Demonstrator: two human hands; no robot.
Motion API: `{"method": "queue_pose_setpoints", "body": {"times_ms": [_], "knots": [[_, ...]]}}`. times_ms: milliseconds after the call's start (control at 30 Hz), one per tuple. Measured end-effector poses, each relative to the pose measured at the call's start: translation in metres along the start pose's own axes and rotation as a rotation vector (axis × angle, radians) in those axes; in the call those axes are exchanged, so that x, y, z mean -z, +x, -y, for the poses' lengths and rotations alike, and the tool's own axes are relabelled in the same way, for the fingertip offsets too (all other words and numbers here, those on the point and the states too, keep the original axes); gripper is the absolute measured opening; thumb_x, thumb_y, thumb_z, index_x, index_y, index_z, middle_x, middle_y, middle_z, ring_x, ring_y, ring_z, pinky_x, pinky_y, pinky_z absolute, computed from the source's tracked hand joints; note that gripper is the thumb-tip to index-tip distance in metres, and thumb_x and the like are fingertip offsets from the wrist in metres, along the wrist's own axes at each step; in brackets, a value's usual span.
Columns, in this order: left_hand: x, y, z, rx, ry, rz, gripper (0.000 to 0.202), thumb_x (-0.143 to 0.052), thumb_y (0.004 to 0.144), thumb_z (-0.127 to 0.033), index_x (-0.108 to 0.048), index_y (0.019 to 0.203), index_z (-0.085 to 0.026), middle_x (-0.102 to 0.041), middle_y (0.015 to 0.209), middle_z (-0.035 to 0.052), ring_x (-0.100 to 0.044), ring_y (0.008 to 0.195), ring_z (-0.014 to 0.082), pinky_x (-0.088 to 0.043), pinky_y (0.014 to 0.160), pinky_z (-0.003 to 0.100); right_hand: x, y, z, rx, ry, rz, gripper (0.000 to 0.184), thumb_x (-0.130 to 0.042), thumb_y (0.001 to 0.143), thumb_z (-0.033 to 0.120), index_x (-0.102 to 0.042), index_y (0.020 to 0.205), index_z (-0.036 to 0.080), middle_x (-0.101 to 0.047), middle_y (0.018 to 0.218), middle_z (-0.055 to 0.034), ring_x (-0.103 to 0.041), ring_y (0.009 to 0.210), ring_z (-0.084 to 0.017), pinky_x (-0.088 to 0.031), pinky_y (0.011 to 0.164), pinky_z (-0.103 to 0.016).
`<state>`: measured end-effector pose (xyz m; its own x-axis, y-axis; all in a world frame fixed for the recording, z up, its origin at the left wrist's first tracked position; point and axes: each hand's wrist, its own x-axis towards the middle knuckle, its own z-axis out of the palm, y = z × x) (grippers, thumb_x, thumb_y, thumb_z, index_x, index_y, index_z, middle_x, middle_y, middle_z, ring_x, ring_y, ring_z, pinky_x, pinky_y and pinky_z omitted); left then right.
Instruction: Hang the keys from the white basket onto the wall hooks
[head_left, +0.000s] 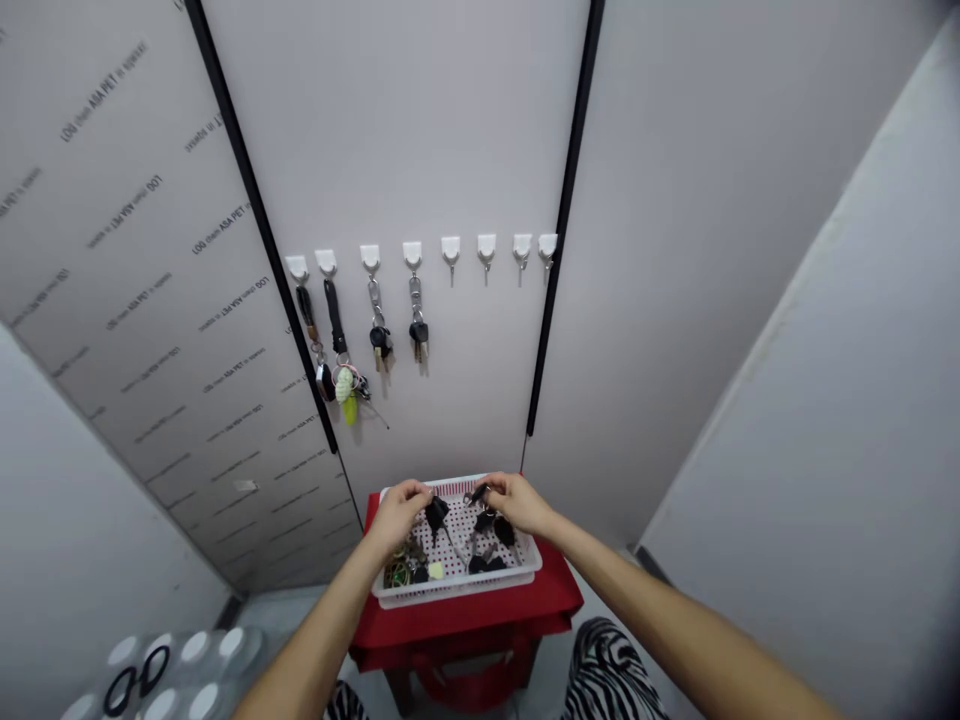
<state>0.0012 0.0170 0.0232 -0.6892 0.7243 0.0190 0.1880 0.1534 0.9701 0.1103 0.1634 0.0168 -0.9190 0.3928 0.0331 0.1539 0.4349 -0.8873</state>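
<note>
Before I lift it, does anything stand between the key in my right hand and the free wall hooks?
Nothing visible does: only bare wall lies between the key in the right hand and the free white hooks.

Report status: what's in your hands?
Left hand pinching black-headed key above white plastic basket. Right hand pinching small black key. Other keys in basket below. Four of eight white wall hooks bare.

Matt plastic basket (457, 592), glossy plastic key heads (436, 514)
</note>
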Motion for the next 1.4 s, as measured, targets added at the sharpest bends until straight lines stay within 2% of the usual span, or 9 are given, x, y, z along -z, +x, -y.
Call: {"method": "queue_pose_setpoints", "body": {"times_ms": [300,433,533,667,800,967,1067,1233,1400], "knots": [[0.005,0.005,-0.023,0.056,-0.186,0.045,0.020,-0.051,0.054,-0.032,-0.047,0.059,-0.013,-0.051,0.054,-0.0026,-0.044,0.051,0.0065,-0.034,0.054,0.019,0.005,-0.001,0.017,0.044,-0.119,0.021,0.023,-0.043,0.059,0.020,-0.058,0.076,0.012,-0.059,0.067,-0.0020,-0.050,0.059,-0.011,-0.038,0.057,-0.022],[0.001,0.008,-0.032,0.009,-0.198,0.122,0.018,-0.051,0.055,-0.030,-0.047,0.058,-0.012,-0.050,0.053,-0.0024,-0.044,0.051,0.0066,-0.035,0.053,0.020,-0.005,0.005,0.035,0.113,0.044,-0.048,0.024,-0.046,0.060,0.025,-0.057,0.076,0.012,-0.059,0.074,-0.0038,-0.051,0.065,-0.011,-0.038,0.064,-0.023],[-0.002,0.013,-0.039,-0.048,-0.140,0.138,0.017,-0.050,0.056,-0.028,-0.048,0.056,-0.012,-0.048,0.051,-0.0030,-0.043,0.049,0.0065,-0.035,0.051,0.019,-0.009,0.009,0.045,0.105,0.152,-0.080,0.019,-0.047,0.060,0.025,-0.056,0.070,0.012,-0.057,0.062,-0.0011,-0.048,0.054,-0.008,-0.038,0.055,-0.021],[-0.004,0.025,-0.057,-0.133,-0.104,0.022,0.013,-0.047,0.057,-0.025,-0.047,0.056,-0.013,-0.047,0.049,-0.0041,-0.044,0.050,0.0068,-0.037,0.053,0.021,0.002,0.019,0.066,0.101,0.247,-0.137,0.014,-0.046,0.060,0.026,-0.050,0.058,0.013,-0.046,0.044,0.0040,-0.040,0.040,-0.005,-0.035,0.044,-0.019],[-0.005,0.038,-0.093,-0.332,-0.040,-0.192,0.010,-0.044,0.060,-0.019,-0.048,0.066,-0.013,-0.052,0.062,-0.0001,-0.048,0.060,0.0090,-0.039,0.061,0.022,0.033,0.039,0.108,0.150,0.279,-0.263,0.011,-0.045,0.060,0.023,-0.048,0.055,0.013,-0.045,0.042,0.0045,-0.041,0.039,-0.005,-0.035,0.042,-0.018],[-0.002,0.049,-0.151,-0.642,0.298,-0.381,0.024,-0.041,0.062,-0.012,-0.050,0.084,-0.015,-0.052,0.088,0.0048,-0.047,0.084,0.0128,-0.036,0.076,0.026,0.072,0.072,0.167,0.229,0.256,-0.444,0.009,-0.046,0.059,0.021,-0.049,0.056,0.013,-0.046,0.044,0.0036,-0.042,0.040,-0.005,-0.035,0.040,-0.017],[0.003,0.058,-0.180,-0.749,0.488,-0.451,0.030,-0.040,0.062,-0.010,-0.048,0.091,-0.015,-0.049,0.097,0.0063,-0.043,0.092,0.0143,-0.032,0.083,0.027,0.088,0.089,0.194,0.230,0.267,-0.512,0.009,-0.045,0.059,0.021,-0.048,0.055,0.013,-0.048,0.046,0.0022,-0.045,0.041,-0.005,-0.035,0.037,-0.015],[0.013,0.073,-0.204,-0.733,0.617,-0.454,0.036,-0.039,0.063,-0.010,-0.045,0.098,-0.012,-0.049,0.100,0.0086,-0.042,0.094,0.0157,-0.031,0.083,0.027,0.101,0.111,0.222,0.186,0.183,-0.638,0.011,-0.044,0.060,0.021,-0.051,0.057,0.012,-0.055,0.055,-0.0019,-0.049,0.044,-0.006,-0.036,0.036,-0.015],[0.016,0.084,-0.208,-0.609,0.657,-0.444,0.038,-0.039,0.064,-0.011,-0.043,0.102,-0.012,-0.048,0.103,0.0104,-0.043,0.094,0.0176,-0.032,0.081,0.029,0.101,0.132,0.224,0.111,0.064,-0.699,0.013,-0.047,0.059,0.021,-0.054,0.060,0.011,-0.057,0.055,-0.0053,-0.050,0.044,-0.008,-0.039,0.038,-0.017]]}}
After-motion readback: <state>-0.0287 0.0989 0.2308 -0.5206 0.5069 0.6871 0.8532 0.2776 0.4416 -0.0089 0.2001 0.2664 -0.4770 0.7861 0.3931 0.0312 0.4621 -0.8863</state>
